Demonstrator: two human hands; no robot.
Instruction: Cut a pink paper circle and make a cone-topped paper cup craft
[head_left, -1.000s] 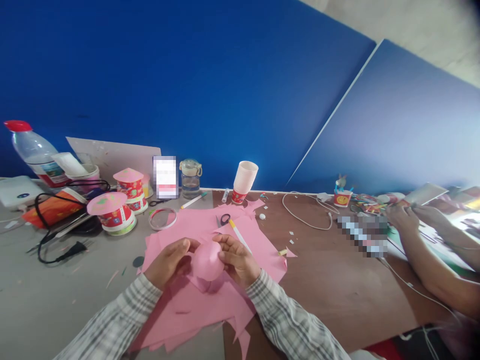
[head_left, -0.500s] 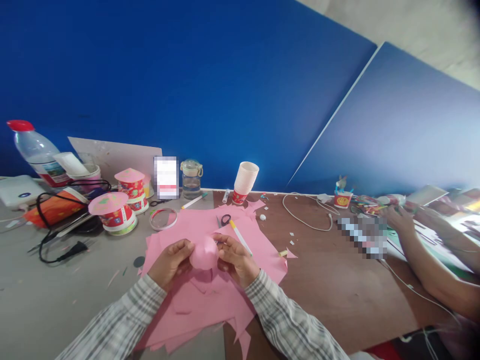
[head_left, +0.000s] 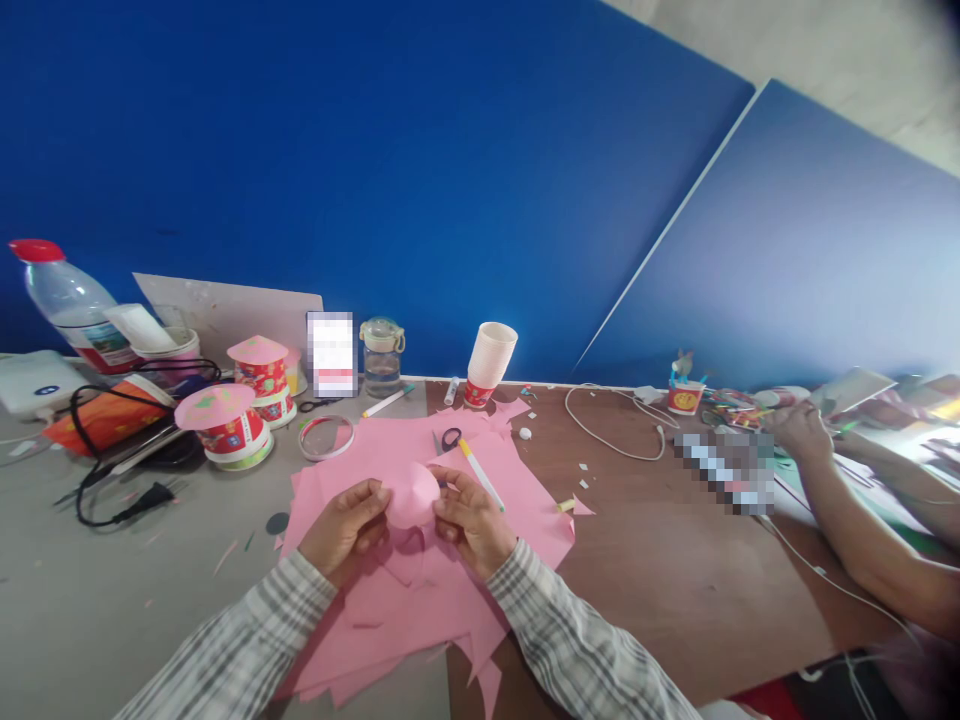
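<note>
A small pink paper cone (head_left: pixel 412 494) is pinched at its edges between both hands, above a pile of pink paper sheets (head_left: pixel 397 605). My left hand (head_left: pixel 349 525) grips its left edge with thumb and fingers. On the other edge, my right hand (head_left: pixel 470 518) is closed on the cone too. Just beyond the hands lie scissors (head_left: pixel 451 439), whose blades are partly hidden, and a yellow-and-white marker (head_left: pixel 481 474). A roll of tape (head_left: pixel 326 437) rests at the far left edge of the pink paper.
To the left stand paper cups with pink cone tops (head_left: pixel 234 430), a black cable plug (head_left: pixel 150 498) and a tilted bottle (head_left: pixel 71 305). A stack of paper cups (head_left: pixel 491 360) and a water jar (head_left: pixel 382 358) line the blue wall. Another person's arm (head_left: pixel 847 530) reaches in at right.
The pink cone has tilted in my fingers, so its peak now shows more clearly. Both hands stay in nearly the same place. The other person's hand at right has shifted slightly.
</note>
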